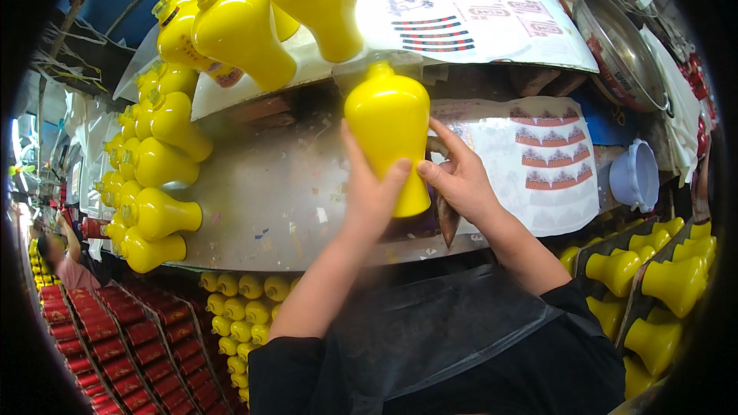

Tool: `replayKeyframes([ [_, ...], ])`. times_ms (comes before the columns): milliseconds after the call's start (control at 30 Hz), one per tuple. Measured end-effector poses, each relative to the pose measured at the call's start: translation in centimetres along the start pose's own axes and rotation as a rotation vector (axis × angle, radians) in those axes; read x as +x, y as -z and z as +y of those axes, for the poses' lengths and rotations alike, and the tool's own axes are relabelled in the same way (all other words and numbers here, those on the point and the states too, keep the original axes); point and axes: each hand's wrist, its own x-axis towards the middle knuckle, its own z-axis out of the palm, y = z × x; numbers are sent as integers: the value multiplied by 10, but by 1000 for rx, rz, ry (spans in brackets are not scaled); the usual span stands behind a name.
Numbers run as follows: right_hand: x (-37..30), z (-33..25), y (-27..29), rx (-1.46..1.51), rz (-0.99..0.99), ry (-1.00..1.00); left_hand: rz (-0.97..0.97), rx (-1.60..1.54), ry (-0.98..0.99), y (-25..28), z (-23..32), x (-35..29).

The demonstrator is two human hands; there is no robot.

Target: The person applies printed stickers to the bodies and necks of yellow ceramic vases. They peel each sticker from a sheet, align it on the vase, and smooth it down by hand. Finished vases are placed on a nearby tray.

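Observation:
A glossy yellow ceramic bottle point(388, 119) is between my two hands over the middle of the bench. Its broad shoulder and short neck point away from me, and its narrower base is toward me. My left hand point(374, 188) grips its left side, thumb lying across the lower front. From the right, my right hand point(463, 180) presses against it, thumb near the base and fingers along the side. No decal shows on the side facing up. Right of my right hand is a white decal sheet point(557, 215) with rows of reddish scalloped prints.
Several yellow bottles point(163, 211) line the worktable point(254, 184) at left; taller ones point(238, 27) stand behind. More decals lie on a white board point(369, 23). At right are a metal basin point(615, 38) and pale blue tub point(636, 177). Racked bottles point(676, 284) flank me; a person point(73, 261) is far left.

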Motion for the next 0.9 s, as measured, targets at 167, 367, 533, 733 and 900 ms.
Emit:
replayKeyframes([
  [167,-6,-9,1,-495,134,273,-12,80,76,5,11,-8],
  [367,-1,-3,0,-260,64,155,29,328,-84,6,8,-7],
  [533,1,1,1,-166,33,96,9,57,7,5,4,-6],
  [733,0,4,2,-164,31,89,-99,-174,111,13,0,6],
  [900,-13,7,9,-248,68,68,-58,-225,92,7,3,4],
])
